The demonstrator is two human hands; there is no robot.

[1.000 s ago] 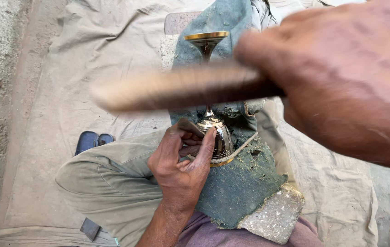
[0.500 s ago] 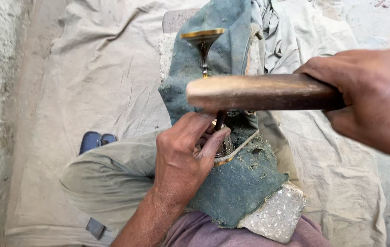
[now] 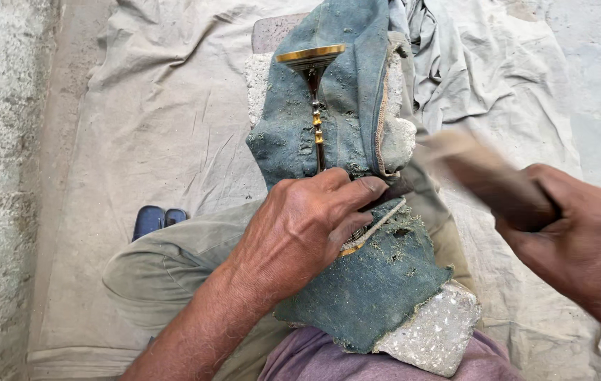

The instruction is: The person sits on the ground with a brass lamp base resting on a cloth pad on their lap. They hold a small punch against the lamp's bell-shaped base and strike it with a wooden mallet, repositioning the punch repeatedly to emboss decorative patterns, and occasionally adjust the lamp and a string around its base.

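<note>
— Head view: what's nearest on the denim-covered stone (image 3: 378, 282)?
— My left hand (image 3: 300, 226), clamped over the brass goblet (image 3: 312, 63) lying along it.
— And beside it?
— My right hand (image 3: 568, 233), fist closed around the wooden mallet (image 3: 470, 169).

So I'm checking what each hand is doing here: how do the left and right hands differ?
The left hand lies sharp, fingers pressed down over the lower part of the brass goblet on the denim-covered stone block; the right hand is off to the side, above the beige cloth. The left hand grips no tool; the right hand is closed around a blurred wooden mallet. Both are bare.
</note>
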